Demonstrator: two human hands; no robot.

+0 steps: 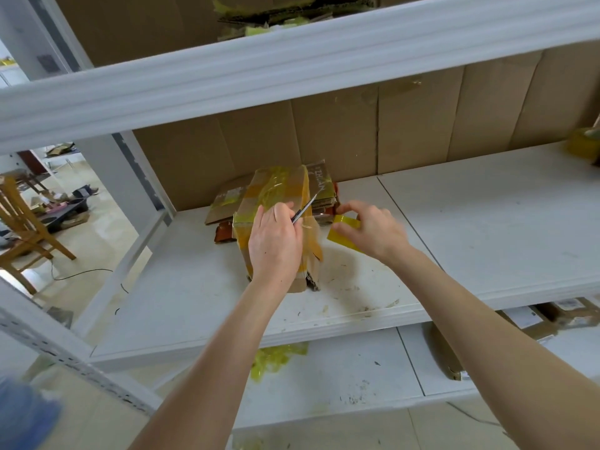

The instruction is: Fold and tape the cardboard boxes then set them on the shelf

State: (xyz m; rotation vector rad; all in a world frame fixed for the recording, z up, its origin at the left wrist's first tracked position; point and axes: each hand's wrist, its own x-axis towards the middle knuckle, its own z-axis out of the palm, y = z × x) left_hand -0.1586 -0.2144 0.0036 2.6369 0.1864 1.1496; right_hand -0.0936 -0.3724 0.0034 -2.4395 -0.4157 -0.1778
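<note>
On the middle shelf board [487,222], toward its left end and well in from the front lip: cardboard box [279,193]. Long axis running away from the body, near end toward the front, far end close to the brown cardboard backing [357,134]. Top and right side wrapped in yellow tape; near end ragged, a flap edge showing.

On top of the box: left hand [274,241], fingers curled round a slim pen-like tool [305,211], tip pointing up and to the right, out past the box's right edge. Blade or pen: cannot tell.

Just right of the box, not touching it: right hand [373,228], pinching a yellow tape roll [344,230] between thumb and fingers. Faint glint between box edge and roll, probably a strip of tape pulled taut; too thin to be certain.

Key relation: tool tip sitting in the gap between box and roll, i.e. between the two hands, across the line joining them. Left hand the nearer to the box, in fact on it; right hand at the outer end of the span.

Judged step: cutting the strip free of the roll. Needs the roll kept pulled rightward, square to the box's long axis, and the tip drawn across the span close to the box edge. Loose end then to be pressed down on the right side.

Behind the box: flattened cartons [227,199], stacked. At far right of the board: second tape roll [581,144]. On the board below: crumpled yellow tape [276,355].
</note>
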